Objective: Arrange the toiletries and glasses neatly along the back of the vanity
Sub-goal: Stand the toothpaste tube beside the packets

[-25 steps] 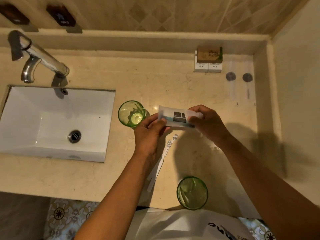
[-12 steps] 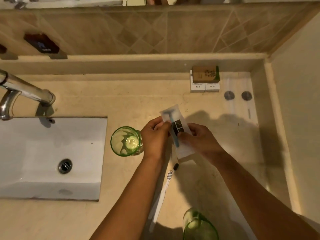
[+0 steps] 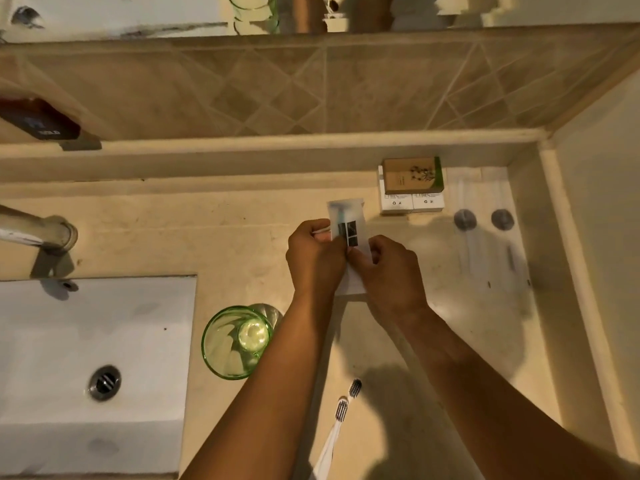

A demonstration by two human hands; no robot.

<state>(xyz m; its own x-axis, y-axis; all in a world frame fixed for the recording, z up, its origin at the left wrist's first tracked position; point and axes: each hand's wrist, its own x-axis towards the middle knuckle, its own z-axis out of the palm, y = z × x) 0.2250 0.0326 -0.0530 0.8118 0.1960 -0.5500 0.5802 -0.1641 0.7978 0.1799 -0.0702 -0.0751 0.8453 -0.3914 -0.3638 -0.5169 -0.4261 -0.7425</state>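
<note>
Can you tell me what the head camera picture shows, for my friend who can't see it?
Both hands, the left hand and the right hand, hold a clear razor packet over a beige vanity. A green glass stands beside the white sink, two toothbrushes lie near the front, and small boxes sit at the back.

Both forearms are reaching far from the near edge, converging mid-scene. The left hand (image 3: pixel 317 254) and right hand (image 3: pixel 389 268) are curling fingers inward, knuckles nearly touching, each pinching in a tight grip.
</note>
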